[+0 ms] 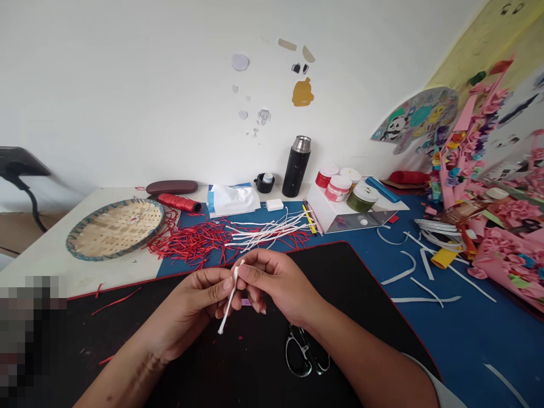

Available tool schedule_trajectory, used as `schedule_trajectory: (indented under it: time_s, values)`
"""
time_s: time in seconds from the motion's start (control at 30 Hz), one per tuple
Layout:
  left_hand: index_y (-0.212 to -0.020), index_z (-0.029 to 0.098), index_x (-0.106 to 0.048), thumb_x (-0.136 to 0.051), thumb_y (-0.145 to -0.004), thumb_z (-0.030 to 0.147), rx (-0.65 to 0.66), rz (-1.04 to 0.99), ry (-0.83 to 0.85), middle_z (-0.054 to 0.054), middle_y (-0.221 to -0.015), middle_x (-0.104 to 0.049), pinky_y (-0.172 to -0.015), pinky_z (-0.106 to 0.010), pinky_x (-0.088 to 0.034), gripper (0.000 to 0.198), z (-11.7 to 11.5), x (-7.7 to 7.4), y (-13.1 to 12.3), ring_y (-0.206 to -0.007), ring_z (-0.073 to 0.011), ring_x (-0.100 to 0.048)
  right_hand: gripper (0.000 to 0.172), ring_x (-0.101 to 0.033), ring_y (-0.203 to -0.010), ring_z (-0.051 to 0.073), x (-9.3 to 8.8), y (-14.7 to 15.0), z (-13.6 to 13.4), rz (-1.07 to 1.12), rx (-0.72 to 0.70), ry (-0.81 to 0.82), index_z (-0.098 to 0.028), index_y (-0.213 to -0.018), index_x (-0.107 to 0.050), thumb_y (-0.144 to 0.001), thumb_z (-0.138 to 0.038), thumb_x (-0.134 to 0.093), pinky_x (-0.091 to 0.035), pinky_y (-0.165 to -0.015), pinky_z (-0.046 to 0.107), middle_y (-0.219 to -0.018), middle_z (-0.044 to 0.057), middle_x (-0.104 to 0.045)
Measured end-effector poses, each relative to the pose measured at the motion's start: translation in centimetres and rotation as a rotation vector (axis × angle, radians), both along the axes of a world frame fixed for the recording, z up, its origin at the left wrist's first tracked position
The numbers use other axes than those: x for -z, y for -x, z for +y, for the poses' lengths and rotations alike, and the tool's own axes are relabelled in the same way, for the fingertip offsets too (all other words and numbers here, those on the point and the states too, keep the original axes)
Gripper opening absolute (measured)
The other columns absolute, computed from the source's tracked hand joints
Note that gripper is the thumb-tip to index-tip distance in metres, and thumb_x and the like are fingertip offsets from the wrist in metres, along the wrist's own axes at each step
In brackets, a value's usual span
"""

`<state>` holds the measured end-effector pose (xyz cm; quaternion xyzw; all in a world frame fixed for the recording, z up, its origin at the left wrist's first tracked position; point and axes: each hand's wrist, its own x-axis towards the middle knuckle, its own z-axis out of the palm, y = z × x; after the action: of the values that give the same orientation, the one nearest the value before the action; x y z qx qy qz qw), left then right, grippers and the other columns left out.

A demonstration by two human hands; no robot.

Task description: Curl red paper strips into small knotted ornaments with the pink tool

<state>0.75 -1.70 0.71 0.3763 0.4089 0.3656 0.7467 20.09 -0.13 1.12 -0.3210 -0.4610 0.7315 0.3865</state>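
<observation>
A short white strip [230,300] slants between my two hands above the black mat. My left hand [204,300] pinches it near the middle with thumb and fingers. My right hand [267,277] pinches its upper part, fingertips close to those of my left hand. The strip's lower end sticks out freely below. Scissors [298,354] lie on the mat [238,374] under my right wrist, their blades hidden by the arm. Beyond my hands lie a bundle of white strips [267,231] and a heap of red strings [193,242].
A woven basket [117,226] and a red thread spool [181,203] stand back left. At the back are a black flask [296,167] and paint jars [339,187] on a box. White scraps and pink paper flowers [505,249] lie right.
</observation>
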Motion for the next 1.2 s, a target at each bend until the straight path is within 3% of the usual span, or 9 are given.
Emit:
schedule_trajectory:
  time_s: [0.2, 0.37, 0.67, 0.93, 1.2]
  values:
    - [-0.069, 0.018, -0.084, -0.099, -0.069, 0.059, 0.019, -0.025, 0.008, -0.004, -0.062, -0.070, -0.057, -0.021, -0.038, 0.044, -0.04, -0.03, -0.18, -0.060, -0.0120, -0.052, 0.042, -0.056, -0.047, 0.007, -0.01, 0.03, 0.05, 0.015, -0.005, 0.007, -0.019, -0.094, -0.070, -0.086, -0.055, -0.088, -0.043, -0.044, 0.021, -0.075, -0.003, -0.069]
    - [-0.067, 0.018, -0.083, -0.097, -0.071, 0.061, 0.026, -0.014, -0.002, -0.004, -0.064, -0.072, -0.056, -0.020, -0.039, 0.046, 0.03, -0.16, -0.11, -0.058, -0.0106, -0.051, 0.048, -0.055, -0.045, 0.008, 0.07, 0.10, 0.17, -0.005, 0.009, 0.002, -0.018, -0.091, -0.068, -0.084, -0.061, -0.088, -0.042, -0.043, 0.021, -0.064, -0.005, -0.064]
    - [-0.081, 0.023, -0.089, -0.092, -0.080, 0.057, 0.092, 0.187, -0.191, -0.005, -0.076, -0.081, -0.063, -0.024, -0.044, 0.034, 0.43, -0.22, 0.70, -0.068, -0.0151, -0.062, 0.053, -0.054, -0.046, 0.008, -0.19, 0.08, 0.03, -0.062, 0.039, -0.035, -0.019, -0.095, -0.067, -0.083, -0.067, -0.085, -0.042, -0.044, 0.020, -0.062, -0.006, -0.064]
    - [-0.089, 0.026, -0.092, -0.088, -0.086, 0.057, 0.132, 0.212, -0.226, -0.004, -0.077, -0.081, -0.063, -0.026, -0.043, 0.031, 0.22, -0.71, 0.57, -0.069, -0.0163, -0.063, 0.052, -0.053, -0.044, 0.009, -0.16, 0.03, 0.05, -0.092, 0.016, -0.045, -0.020, -0.097, -0.066, -0.086, -0.068, -0.082, -0.041, -0.044, 0.020, -0.054, -0.008, -0.059]
    - [-0.084, 0.024, -0.090, -0.088, -0.085, 0.058, 0.129, 0.219, -0.217, -0.005, -0.075, -0.081, -0.063, -0.026, -0.043, 0.034, 0.22, -0.67, 0.54, -0.067, -0.0163, -0.062, 0.045, -0.051, -0.044, 0.009, 0.05, 0.08, 0.06, -0.045, 0.043, -0.052, -0.019, -0.096, -0.068, -0.093, -0.063, -0.077, -0.041, -0.044, 0.021, -0.054, -0.007, -0.058]
